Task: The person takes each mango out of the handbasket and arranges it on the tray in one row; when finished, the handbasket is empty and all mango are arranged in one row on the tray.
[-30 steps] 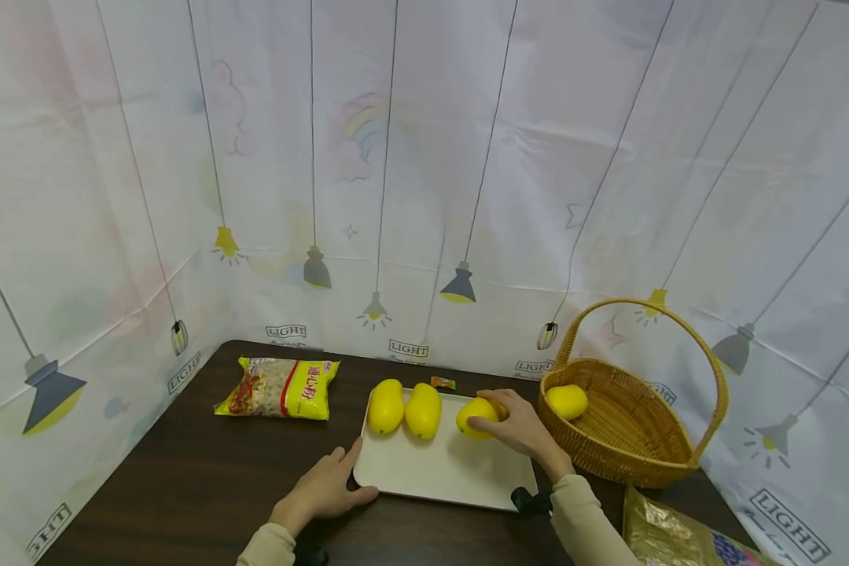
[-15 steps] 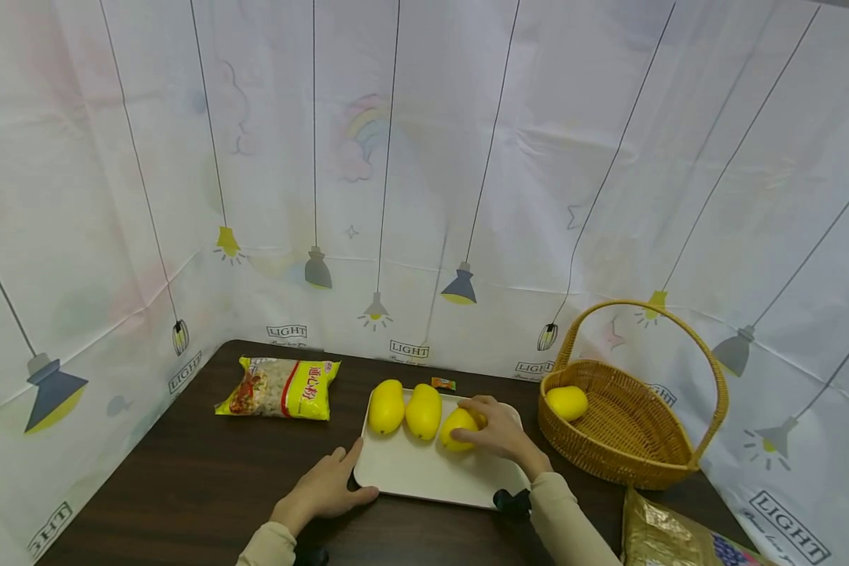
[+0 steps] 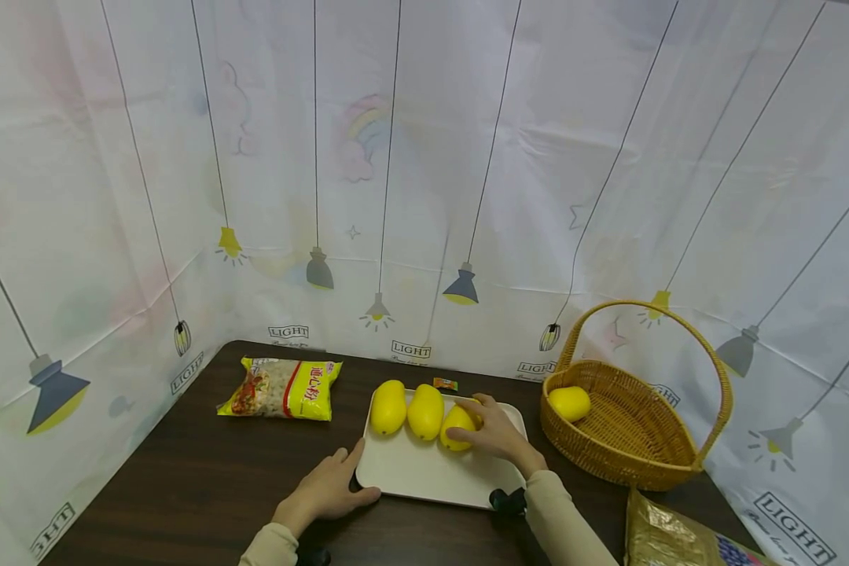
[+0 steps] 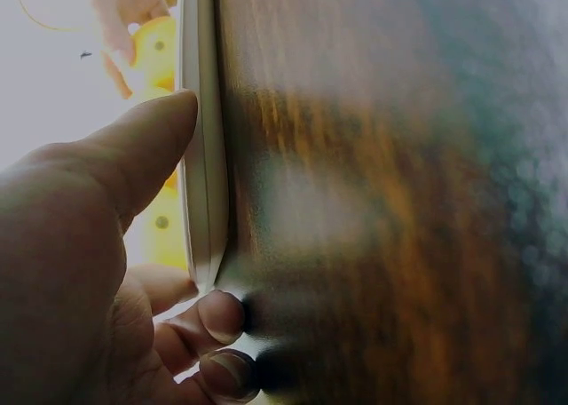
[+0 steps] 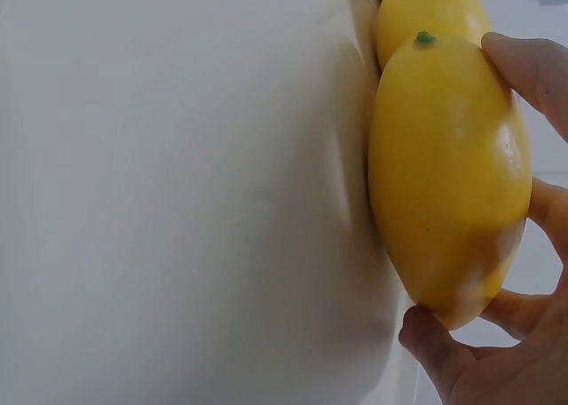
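A cream tray (image 3: 424, 475) lies on the dark table, with three yellow mangoes in a row along its far side. The left mango (image 3: 387, 407) and the middle mango (image 3: 425, 412) stand side by side. My right hand (image 3: 491, 431) grips the third mango (image 5: 448, 183), beside the middle one; the right wrist view shows thumb and fingertips around it. At the tray's near left corner my left hand (image 3: 325, 486) holds the rim between thumb and fingers. In the left wrist view the thumb (image 4: 155, 143) touches the tray's side, and other fingertips reach the table.
A wicker basket (image 3: 630, 464) with a tall handle stands to the right, another mango (image 3: 569, 403) inside. A pasta bag (image 3: 281, 388) lies at the back left. Behind the tray is a small orange packet (image 3: 445, 384). A gold bag (image 3: 672, 534) lies at the front right.
My right hand has moved left with the third mango, from the tray's right part to beside the middle mango. Over the last half second it barely moves. The left hand stays put.
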A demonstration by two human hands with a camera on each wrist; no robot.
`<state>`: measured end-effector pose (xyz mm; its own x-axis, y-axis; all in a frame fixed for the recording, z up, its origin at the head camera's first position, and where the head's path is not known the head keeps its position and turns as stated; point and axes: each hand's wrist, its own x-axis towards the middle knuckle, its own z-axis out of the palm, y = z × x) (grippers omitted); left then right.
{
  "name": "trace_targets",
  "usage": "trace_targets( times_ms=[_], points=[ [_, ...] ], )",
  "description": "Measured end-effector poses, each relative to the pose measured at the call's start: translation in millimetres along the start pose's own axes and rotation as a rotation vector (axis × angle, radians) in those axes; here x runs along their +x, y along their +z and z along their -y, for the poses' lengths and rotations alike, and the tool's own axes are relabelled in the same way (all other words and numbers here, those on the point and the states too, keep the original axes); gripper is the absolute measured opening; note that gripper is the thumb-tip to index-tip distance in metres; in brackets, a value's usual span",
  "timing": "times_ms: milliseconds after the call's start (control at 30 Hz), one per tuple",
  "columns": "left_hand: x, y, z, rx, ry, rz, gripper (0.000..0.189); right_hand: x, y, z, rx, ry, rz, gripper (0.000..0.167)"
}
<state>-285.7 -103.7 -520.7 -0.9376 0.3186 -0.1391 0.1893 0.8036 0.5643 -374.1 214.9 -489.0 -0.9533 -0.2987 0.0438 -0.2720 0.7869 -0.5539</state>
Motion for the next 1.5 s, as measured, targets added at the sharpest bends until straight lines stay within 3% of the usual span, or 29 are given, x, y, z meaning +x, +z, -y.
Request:
trace_targets(
  times_ms=[467,1000,1500],
  points=[
    [-1.1,1.0,-0.2,-0.009,0.015,-0.001,0.097,0.4,-1.0,3.5,0.054,0.022,0.009,0.088],
    [-1.7,0.2,-1.9,-0.017,0.009,0.007,0.097,2.0,-1.3,1.9,0.058,0.012,0.042,0.081],
    [0.4,1.2,1.3,-0.015,0.002,-0.001,0.098,-3.3,-8.0,-3.1,0.061,0.014,-0.012,0.079]
  ],
)
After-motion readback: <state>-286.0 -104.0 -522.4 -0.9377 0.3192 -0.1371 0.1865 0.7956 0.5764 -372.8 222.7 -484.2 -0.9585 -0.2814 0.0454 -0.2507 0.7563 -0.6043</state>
